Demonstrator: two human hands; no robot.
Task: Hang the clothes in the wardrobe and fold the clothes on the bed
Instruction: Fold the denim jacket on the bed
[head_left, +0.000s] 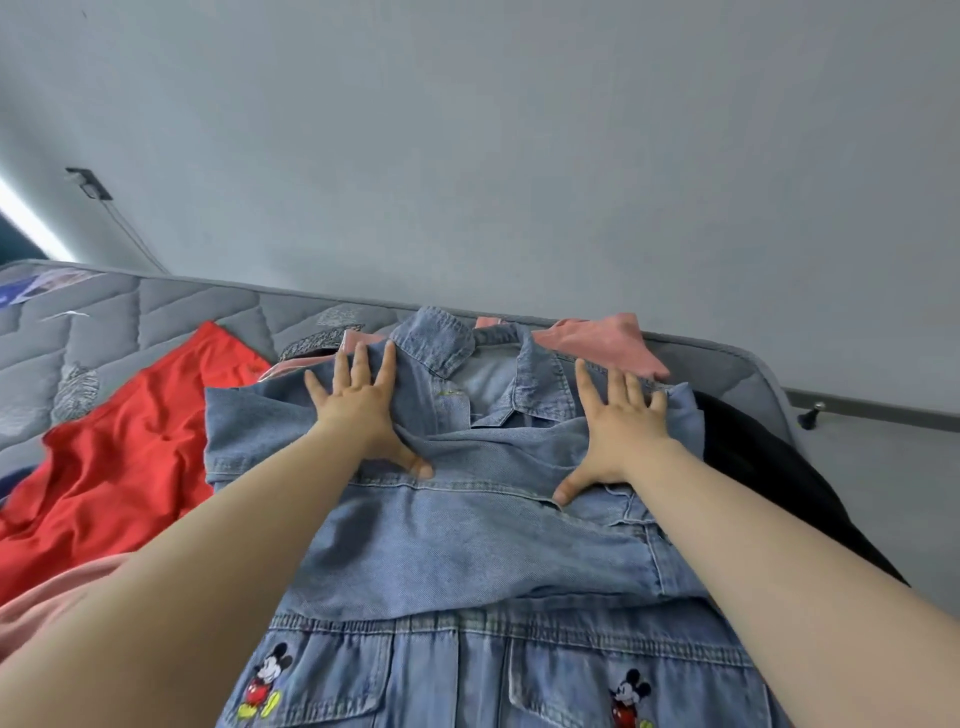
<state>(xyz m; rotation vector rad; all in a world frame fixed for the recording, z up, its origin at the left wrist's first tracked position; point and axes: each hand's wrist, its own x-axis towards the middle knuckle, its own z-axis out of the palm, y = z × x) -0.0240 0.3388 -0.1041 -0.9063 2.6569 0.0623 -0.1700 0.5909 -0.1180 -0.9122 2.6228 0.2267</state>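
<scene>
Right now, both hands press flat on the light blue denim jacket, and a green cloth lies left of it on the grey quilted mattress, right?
Only the colour is wrong: the head view shows a bright red cloth, not green. The left hand and right hand do press flat on the light blue denim jacket; the grey quilted mattress is right too.

Head camera looks forward and down, close over the bed (171, 312).
</scene>
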